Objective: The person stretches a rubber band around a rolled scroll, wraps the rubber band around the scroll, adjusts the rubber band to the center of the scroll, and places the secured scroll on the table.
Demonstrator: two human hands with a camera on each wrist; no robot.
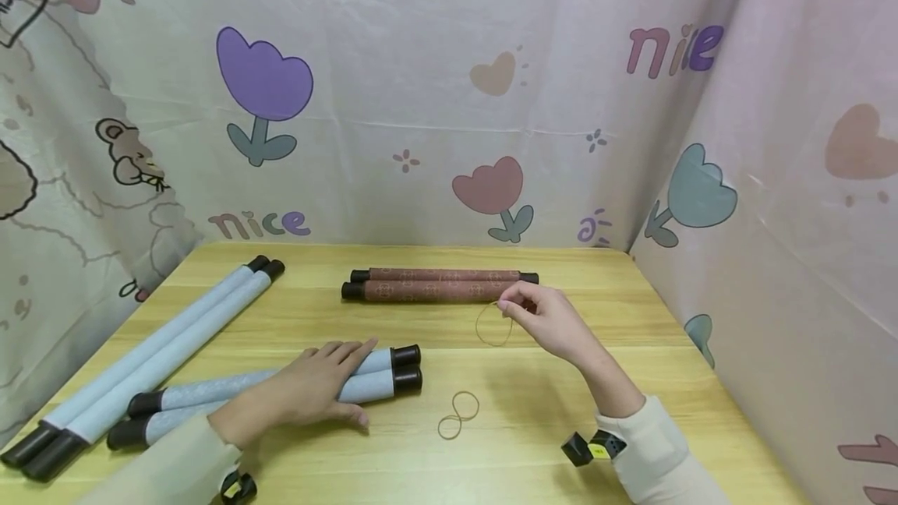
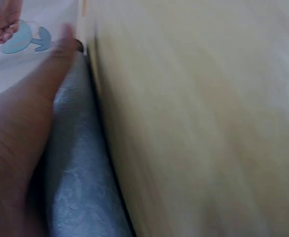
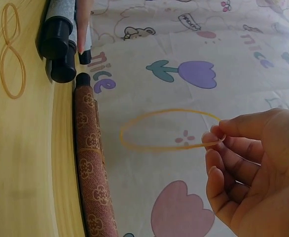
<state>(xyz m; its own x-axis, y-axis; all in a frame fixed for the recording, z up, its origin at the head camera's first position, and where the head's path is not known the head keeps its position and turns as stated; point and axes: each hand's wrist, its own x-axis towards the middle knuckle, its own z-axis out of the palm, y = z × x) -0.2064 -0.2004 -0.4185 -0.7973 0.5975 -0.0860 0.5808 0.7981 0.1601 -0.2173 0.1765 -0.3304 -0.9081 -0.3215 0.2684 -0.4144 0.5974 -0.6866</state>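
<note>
- We see the right hand [image 1: 554,323] pinching a thin tan rubber band [image 1: 494,324] between thumb and fingertip, the loop dangling in the air just in front of the pair of brown patterned paper rolls with black end caps [image 1: 438,285].
- The left hand [image 1: 302,392] lies flat, fingers straight, pressing on the pair of short pale-blue rolls with black caps [image 1: 365,376] near the front of the wooden table [image 1: 631,310] — gripping nothing, just pinning them side by side.
- To our eye, the job goes best if that flat hand keeps the two rolls tight together while the band is stretched wide before it meets the caps.
- Two more tan rubber bands [image 1: 459,415] lie touching on the table, just right of the capped ends.
- A pair of long pale-blue rolls [image 1: 150,357] lies well apart on the left.
- The right wrist view shows the pinch plainly — the head view makes it tiny.
- The left wrist view is blurred: palm on a roll, little more.
</note>
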